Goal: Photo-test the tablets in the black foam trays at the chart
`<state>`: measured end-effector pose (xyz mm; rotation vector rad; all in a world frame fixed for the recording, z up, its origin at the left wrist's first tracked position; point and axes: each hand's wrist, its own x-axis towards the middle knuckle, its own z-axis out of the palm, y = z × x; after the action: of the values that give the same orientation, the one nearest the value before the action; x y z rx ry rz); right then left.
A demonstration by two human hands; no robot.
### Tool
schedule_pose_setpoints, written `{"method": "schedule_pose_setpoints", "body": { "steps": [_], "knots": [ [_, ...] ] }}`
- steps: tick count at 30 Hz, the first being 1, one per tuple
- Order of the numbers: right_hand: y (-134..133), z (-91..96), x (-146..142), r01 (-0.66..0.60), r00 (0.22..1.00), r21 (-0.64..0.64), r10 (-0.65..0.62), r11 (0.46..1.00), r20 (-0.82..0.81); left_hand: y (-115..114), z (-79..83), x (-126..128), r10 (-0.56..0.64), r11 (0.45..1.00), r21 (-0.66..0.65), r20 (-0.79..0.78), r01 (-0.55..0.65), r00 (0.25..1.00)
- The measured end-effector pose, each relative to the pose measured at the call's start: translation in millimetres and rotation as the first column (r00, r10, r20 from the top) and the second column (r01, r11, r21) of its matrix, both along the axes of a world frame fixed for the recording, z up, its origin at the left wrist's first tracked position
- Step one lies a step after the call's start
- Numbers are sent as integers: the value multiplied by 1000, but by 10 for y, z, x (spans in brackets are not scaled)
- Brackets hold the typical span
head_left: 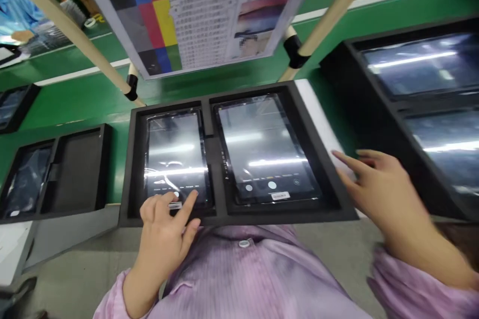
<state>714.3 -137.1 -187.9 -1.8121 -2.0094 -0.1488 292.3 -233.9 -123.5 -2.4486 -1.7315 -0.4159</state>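
A black two-compartment tray [217, 179] lies in front of me, with one tablet in each compartment. Both screens are lit and look like a camera app, with glare from the ceiling lamps. My left hand [164, 229] is over the lower edge of the left tablet [174, 144], its index finger stretched onto the screen and the other fingers partly curled. The right tablet [264, 132] is untouched and carries a small white label near its bottom. Beside the tray's right edge, my right hand [385, 189] has its fingers apart at a white strip [318, 114]; it holds nothing.
A printed chart [205, 15] with colour squares hangs over the green table [179, 89] on a tan pipe frame [80, 42]. At left stands a tray [77, 169] with one compartment bare. A taller tray stack [359, 94] with tablets is close on the right.
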Motion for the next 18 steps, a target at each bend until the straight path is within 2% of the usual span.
{"method": "schedule_pose_setpoints", "body": {
  "steps": [2,3,5,7,8,11,13,14,16,18],
  "knots": [
    [42,-12,-80,110,984,15,-107,994,-143,-10,-1,-167,57,996,70,5,-57,998],
    [42,27,-133,97,959,-22,-100,995,-266,-6,-1,-261,113,988,107,12,-114,994],
    [12,164,-263,-54,876,-157,-29,986,-481,26,-4,-423,257,961,96,34,-259,966],
    [-36,323,-402,-206,823,-306,-5,929,-567,75,-13,-502,356,934,-47,61,-354,932],
    [-59,392,-466,-235,822,-365,-16,901,-569,97,-19,-505,389,917,-131,77,-378,918],
    [-106,509,-602,-209,842,-434,-65,876,-536,124,-31,-428,517,841,-309,218,-444,828],
    [-116,512,-636,-188,853,-413,-60,891,-518,104,-19,-366,619,780,-407,393,-475,680],
    [-115,499,-638,-186,857,-397,-49,899,-514,88,-2,-343,657,753,-454,497,-475,567],
    [-108,465,-621,-186,850,-356,-32,916,-526,62,59,-311,676,719,-520,679,-461,288],
    [-95,449,-596,-165,835,-291,-24,942,-549,73,150,-284,602,724,-538,798,-431,15]
  ]
}}
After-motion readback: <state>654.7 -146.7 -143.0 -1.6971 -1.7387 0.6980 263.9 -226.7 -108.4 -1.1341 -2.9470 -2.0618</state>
